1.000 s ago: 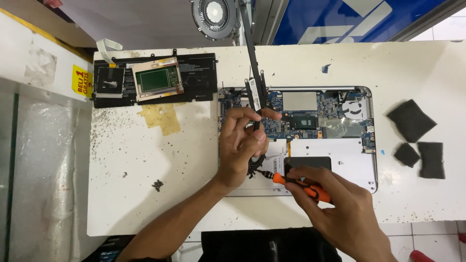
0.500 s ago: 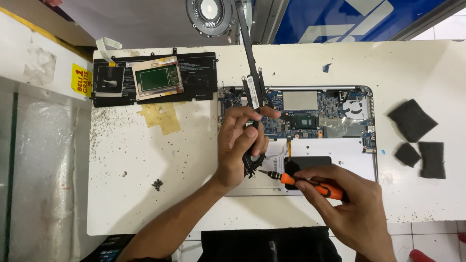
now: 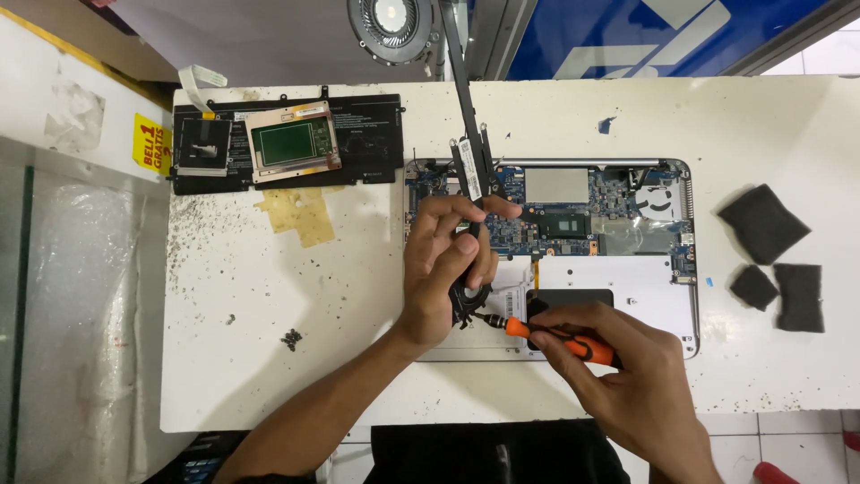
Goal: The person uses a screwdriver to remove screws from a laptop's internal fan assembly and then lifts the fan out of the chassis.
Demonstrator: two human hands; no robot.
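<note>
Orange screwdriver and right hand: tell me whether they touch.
Touching. The head view shows the right hand with its fingers wrapped around the orange screwdriver handle, no gap.

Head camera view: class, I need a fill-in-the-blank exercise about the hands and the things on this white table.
1. The right hand holds a screwdriver with an ______ handle.
2. The left hand rests on the opened ______.
3. The dark foam pads lie at the table's ______ side.
4. A round ______ lies beyond the table's far edge.

Missing words: orange; laptop; right; fan
</note>
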